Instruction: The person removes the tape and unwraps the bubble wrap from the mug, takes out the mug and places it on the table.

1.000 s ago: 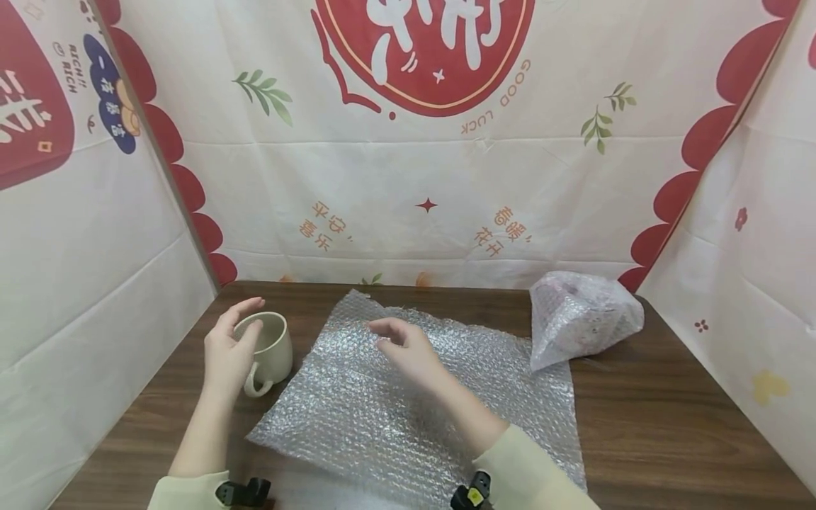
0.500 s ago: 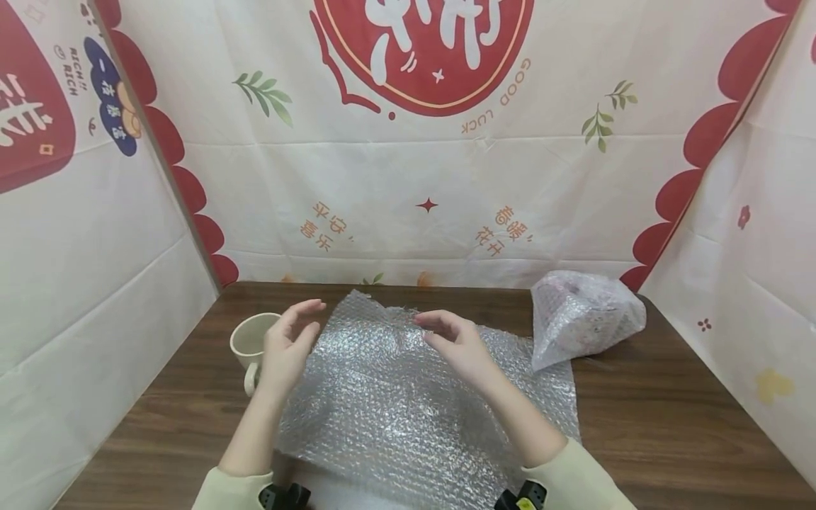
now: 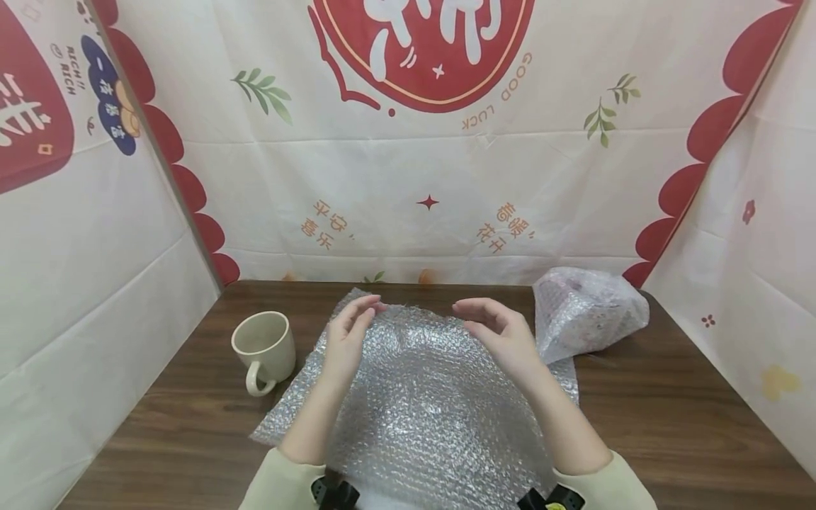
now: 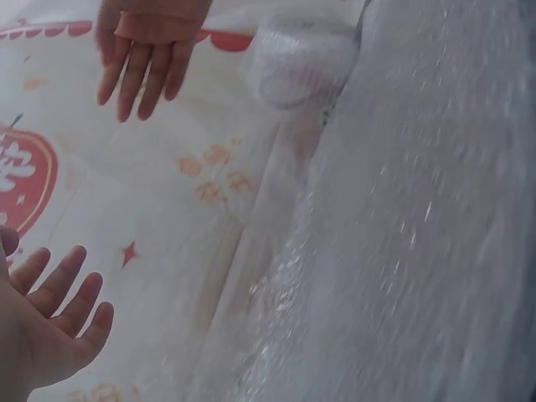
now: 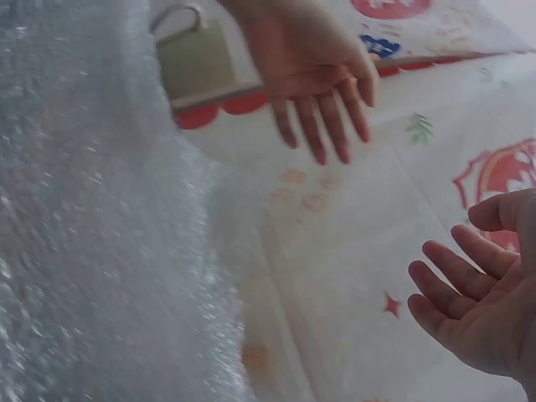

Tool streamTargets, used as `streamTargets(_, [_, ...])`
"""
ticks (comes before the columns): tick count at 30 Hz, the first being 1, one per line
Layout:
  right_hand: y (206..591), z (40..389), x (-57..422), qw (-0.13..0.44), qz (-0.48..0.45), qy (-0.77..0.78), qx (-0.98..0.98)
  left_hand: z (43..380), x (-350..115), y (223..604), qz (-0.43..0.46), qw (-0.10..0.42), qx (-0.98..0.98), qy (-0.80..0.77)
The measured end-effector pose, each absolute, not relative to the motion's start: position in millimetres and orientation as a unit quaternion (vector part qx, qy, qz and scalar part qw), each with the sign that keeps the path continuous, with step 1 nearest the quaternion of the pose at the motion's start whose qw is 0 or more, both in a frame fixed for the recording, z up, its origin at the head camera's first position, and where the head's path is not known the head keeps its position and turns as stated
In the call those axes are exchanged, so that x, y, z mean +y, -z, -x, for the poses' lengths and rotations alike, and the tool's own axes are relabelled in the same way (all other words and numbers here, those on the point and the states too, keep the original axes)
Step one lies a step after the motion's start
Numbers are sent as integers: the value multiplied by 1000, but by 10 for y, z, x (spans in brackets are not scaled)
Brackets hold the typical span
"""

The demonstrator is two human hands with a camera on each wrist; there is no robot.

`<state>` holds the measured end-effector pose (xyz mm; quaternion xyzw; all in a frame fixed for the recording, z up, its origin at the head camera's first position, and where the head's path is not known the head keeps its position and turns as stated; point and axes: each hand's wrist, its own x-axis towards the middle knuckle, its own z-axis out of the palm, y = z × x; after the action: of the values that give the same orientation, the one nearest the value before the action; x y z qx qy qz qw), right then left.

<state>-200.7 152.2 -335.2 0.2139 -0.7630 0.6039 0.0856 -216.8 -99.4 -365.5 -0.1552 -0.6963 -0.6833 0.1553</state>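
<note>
Plainly, nothing is gripped: the left hand (image 3: 345, 343) and the right hand (image 3: 505, 340) are held apart above the sheet (image 3: 433, 411), fingers parted and loosely bent, palms turned towards each other. The sheet is spread on the table (image 3: 676, 425), below both hands and across the space between them; in the head view its far edge is lined up with the fingertips. For a grasp, that drop from hands to sheet is judged the relation that counts, and neither hand is clearly favoured as the nearer. Its long axis cannot be told, since the near end is cut off.

The mug (image 3: 269, 354) is set just beside the sheet's left edge, nearer the left hand; the sheet's far right corner is overlapped by the bundle (image 3: 593, 315), nearer the right hand. In the wrist views, the gap beneath the hands and the spaces between fingers are shown far better than from the head. By the right wrist camera the mug is caught, partly hidden; by the left, only the bundle.
</note>
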Motion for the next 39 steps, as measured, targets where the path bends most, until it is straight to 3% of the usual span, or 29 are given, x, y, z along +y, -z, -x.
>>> streamTargets(14, [3203,1951,2143,176,-190,-599,-758,2298,-373,3880,164,54,-699,694])
streamTargets(31, [3207,1974,2705,255,-124,-674,-683,2489,136,3791,163,33,-702,692])
streamTargets(39, [3261,2004,2956,274,-34,-628,-728,2581,336,3802,156,29,-699,697])
